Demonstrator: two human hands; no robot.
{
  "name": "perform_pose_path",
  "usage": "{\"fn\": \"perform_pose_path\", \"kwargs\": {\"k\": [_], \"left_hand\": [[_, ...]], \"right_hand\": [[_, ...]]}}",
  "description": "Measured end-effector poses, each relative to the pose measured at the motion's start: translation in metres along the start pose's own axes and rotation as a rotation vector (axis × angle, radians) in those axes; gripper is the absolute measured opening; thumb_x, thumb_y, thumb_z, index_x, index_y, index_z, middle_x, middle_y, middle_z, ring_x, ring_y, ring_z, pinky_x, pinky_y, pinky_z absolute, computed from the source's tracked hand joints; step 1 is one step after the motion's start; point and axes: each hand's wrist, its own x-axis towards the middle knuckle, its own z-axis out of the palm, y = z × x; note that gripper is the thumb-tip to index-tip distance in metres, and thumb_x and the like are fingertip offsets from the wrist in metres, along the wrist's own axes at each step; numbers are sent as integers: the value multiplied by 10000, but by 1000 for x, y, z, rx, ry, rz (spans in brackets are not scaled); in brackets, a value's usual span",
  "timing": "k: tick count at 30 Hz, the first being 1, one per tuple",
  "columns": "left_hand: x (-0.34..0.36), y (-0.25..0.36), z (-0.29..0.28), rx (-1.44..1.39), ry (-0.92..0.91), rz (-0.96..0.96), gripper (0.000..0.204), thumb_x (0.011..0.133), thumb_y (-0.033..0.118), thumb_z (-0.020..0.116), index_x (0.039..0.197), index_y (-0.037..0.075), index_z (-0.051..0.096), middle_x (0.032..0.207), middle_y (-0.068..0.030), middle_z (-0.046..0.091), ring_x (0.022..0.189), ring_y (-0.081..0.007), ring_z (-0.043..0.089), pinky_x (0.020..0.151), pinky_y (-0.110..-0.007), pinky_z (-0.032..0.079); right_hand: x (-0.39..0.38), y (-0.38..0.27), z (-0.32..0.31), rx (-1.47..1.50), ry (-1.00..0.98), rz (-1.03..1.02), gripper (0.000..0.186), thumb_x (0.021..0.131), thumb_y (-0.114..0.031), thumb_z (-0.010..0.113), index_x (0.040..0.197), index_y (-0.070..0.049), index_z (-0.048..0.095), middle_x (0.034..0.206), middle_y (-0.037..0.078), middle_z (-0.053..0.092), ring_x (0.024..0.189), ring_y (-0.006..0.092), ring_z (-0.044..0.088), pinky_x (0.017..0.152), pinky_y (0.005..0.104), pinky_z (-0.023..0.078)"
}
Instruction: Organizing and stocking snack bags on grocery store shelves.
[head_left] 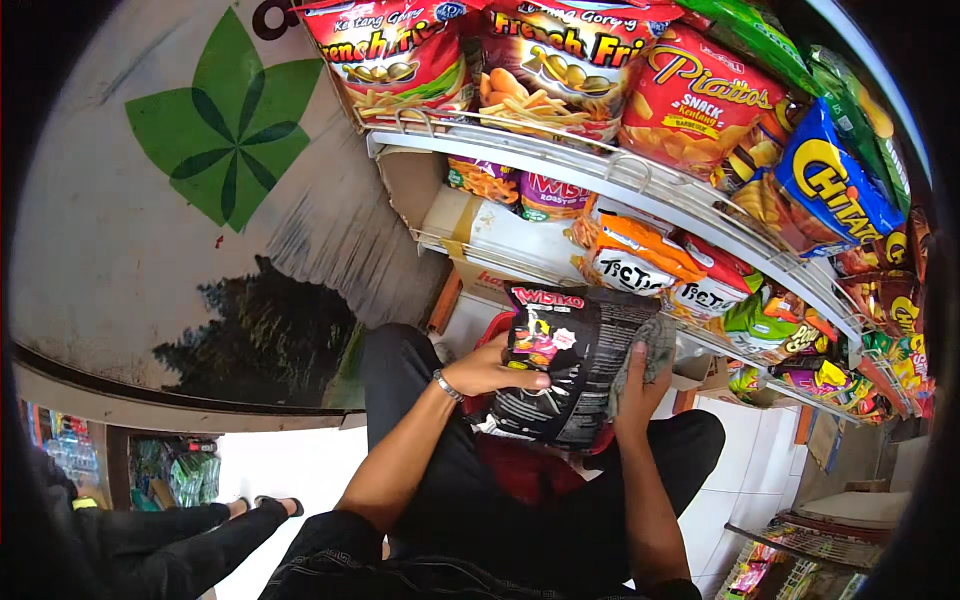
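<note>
A black snack bag [578, 375] with a small coloured picture is held up over my lap, in front of the shelves. My left hand [490, 372] grips its left side, the thumb lying across the front. At the bag's right side, my right hand [640, 395] is closed on a grey cloth [657, 345], which presses against the printed back panel. The fingers of my right hand are partly hidden behind the bag and cloth. Below the bag, something red [525, 470] shows between my legs, mostly covered.
Wire-edged shelves [600, 160] curve along the front and right, filled with snack bags such as a blue one [825, 185] and an orange one [640, 250]. A white panel with a green leaf design [235, 130] stands at left. Another person's legs [190, 540] extend at lower left.
</note>
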Motion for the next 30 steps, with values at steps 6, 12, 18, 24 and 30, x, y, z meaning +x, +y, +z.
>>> {"fn": "perform_pose_path", "kwargs": {"k": [6, 12, 18, 24, 30], "left_hand": [[-6, 21, 7, -103, -14, 57, 474, 741, 94, 846, 1148, 29, 612, 982, -17, 665, 886, -116, 629, 789, -264, 511], [-9, 19, 28, 323, 376, 403, 740, 761, 140, 824, 1374, 10, 432, 1222, -100, 611, 1097, -179, 595, 953, -318, 477], [-26, 33, 88, 863, 364, 445, 924, 782, 392, 758, 1486, 27, 283, 1457, -263, 353, 1360, -427, 325, 1127, -485, 274], [-18, 34, 24, 695, 209, 469, 910, 796, 356, 772, 1489, 30, 280, 1484, -240, 294, 1350, -414, 304, 1122, -477, 257], [-7, 11, -30, 186, 36, 191, 1031, 681, 199, 899, 1475, 13, 267, 1393, -129, 485, 1257, -196, 480, 1070, -365, 400]], "right_hand": [[22, 54, -28, 313, -97, 205, 434, 989, -236, 577, 1300, 58, 504, 1215, 121, 582, 1087, 183, 533, 940, 311, 423], [7, -22, -29, 197, -52, 102, 345, 989, -260, 576, 1188, 21, 584, 1088, 94, 633, 958, 168, 591, 845, 310, 472], [-19, 29, -15, 238, -635, 147, 450, 1040, -273, 390, 1428, -44, 376, 1402, 110, 486, 1268, 242, 502, 1076, 405, 411], [-6, 3, -7, 1035, -728, 653, 626, 1006, -510, 361, 1460, -80, 356, 1440, 169, 456, 1282, 332, 493, 1067, 504, 426], [-12, 7, 13, 942, -776, 777, 695, 977, -604, 335, 1454, -100, 367, 1416, 167, 485, 1256, 329, 520, 1026, 505, 468]]}}
